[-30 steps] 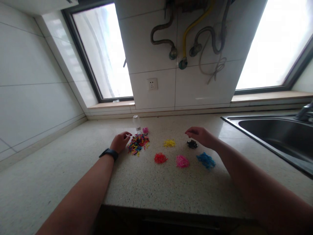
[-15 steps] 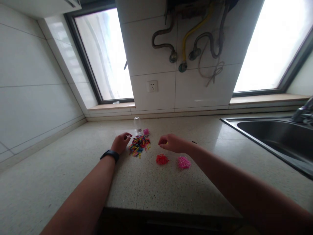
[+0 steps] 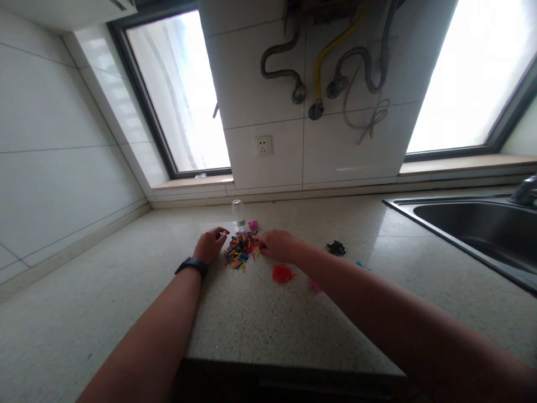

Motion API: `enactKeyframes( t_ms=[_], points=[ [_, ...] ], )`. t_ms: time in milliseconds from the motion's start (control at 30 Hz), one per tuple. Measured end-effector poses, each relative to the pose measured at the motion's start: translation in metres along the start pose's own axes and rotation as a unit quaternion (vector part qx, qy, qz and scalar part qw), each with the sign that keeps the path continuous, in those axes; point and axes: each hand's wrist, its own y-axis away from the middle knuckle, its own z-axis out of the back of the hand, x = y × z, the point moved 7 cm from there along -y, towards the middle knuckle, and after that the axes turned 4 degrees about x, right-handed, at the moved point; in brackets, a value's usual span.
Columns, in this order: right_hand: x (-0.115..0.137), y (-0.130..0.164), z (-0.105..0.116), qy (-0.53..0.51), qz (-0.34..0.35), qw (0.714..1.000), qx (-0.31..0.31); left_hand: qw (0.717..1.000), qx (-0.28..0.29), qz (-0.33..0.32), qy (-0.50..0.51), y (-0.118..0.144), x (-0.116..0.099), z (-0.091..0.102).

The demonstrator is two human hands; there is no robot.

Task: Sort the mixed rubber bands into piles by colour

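Note:
A heap of mixed-colour small pieces (image 3: 240,249) lies on the speckled counter (image 3: 126,280). My left hand (image 3: 211,245) rests at the heap's left edge, fingers loosely curled, a dark watch on the wrist. My right hand (image 3: 277,244) touches the heap's right edge, fingertips pinched among the pieces; whether it holds one is too small to tell. Sorted little piles lie to the right: red (image 3: 282,273), black (image 3: 336,247), and slivers of pink (image 3: 314,287) and blue (image 3: 361,264) showing past my right forearm. The yellow pile is hidden.
A small clear bottle (image 3: 238,213) and a pink cap (image 3: 253,225) stand behind the heap. A steel sink (image 3: 474,224) with a tap is at the right. The tiled wall bears a socket (image 3: 263,145) and hoses. The counter's front edge is near me.
My right hand has swept left from the black pile, across the yellow one, to the mixed heap. My left hand has stayed at the heap's left edge.

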Motion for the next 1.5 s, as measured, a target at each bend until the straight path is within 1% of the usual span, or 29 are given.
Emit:
enactKeyframes(
  t_ms=[133,233,333,400,433,500,600,700,733,767,867,933,1000,1067,1133,1333,1433,1500],
  points=[
    [0.003,0.007,0.007,-0.005,0.010,1.000,-0.002,1.000,-0.001,0.001,0.000,0.000,0.001,0.000],
    [0.000,0.016,0.015,-0.039,0.043,0.998,-0.003,1.000,-0.003,-0.001,0.002,0.000,0.000,0.000],
    [-0.012,0.029,0.027,-0.115,0.085,0.990,-0.011,1.000,-0.003,-0.002,0.002,0.001,0.000,0.000],
    [-0.028,0.040,0.038,-0.172,0.084,0.981,-0.031,1.000,-0.002,-0.003,0.002,0.001,0.000,0.000],
    [-0.038,0.047,0.045,-0.198,0.072,0.976,-0.045,1.000,-0.002,-0.003,0.002,0.001,0.000,0.000],
    [-0.064,0.063,0.054,-0.237,0.026,0.968,-0.074,1.000,-0.001,-0.004,0.003,0.001,0.000,0.000],
    [-0.102,0.090,0.058,-0.247,-0.037,0.961,-0.119,1.000,0.000,-0.003,0.003,0.001,0.001,-0.001],
    [-0.133,0.115,0.047,-0.254,-0.091,0.947,-0.173,1.000,0.003,-0.003,0.002,0.001,0.001,-0.002],
    [-0.141,0.121,0.040,-0.257,-0.109,0.943,-0.183,1.000,0.005,-0.005,0.002,0.001,0.001,-0.003],
    [-0.147,0.125,0.033,-0.254,-0.120,0.943,-0.180,1.000,0.007,-0.007,0.001,0.001,0.001,-0.003],
    [-0.149,0.130,0.021,-0.201,-0.108,0.959,-0.169,1.000,0.011,-0.010,-0.005,0.002,0.001,-0.004],
    [-0.145,0.131,0.023,-0.159,-0.089,0.965,-0.188,1.000,0.013,-0.009,-0.007,0.003,0.002,-0.004],
    [-0.142,0.131,0.028,-0.135,-0.081,0.965,-0.208,1.000,0.019,-0.006,-0.010,0.003,0.002,-0.005],
    [-0.139,0.130,0.029,-0.119,-0.080,0.967,-0.208,1.000,0.026,-0.004,-0.015,0.004,0.003,-0.006],
    [-0.137,0.127,0.028,-0.103,-0.081,0.972,-0.193,0.999,0.030,-0.003,-0.022,0.004,0.002,-0.006],
    [-0.127,0.112,0.017,-0.077,-0.084,0.986,-0.124,0.999,0.032,-0.004,-0.035,0.005,0.001,-0.006],
    [-0.124,0.106,0.015,-0.087,-0.080,0.986,-0.115,0.999,0.034,-0.007,-0.034,0.005,0.001,-0.006],
    [-0.128,0.106,0.015,-0.103,-0.088,0.983,-0.123,0.999,0.035,-0.004,-0.035,0.006,0.002,-0.006]
  ],
)
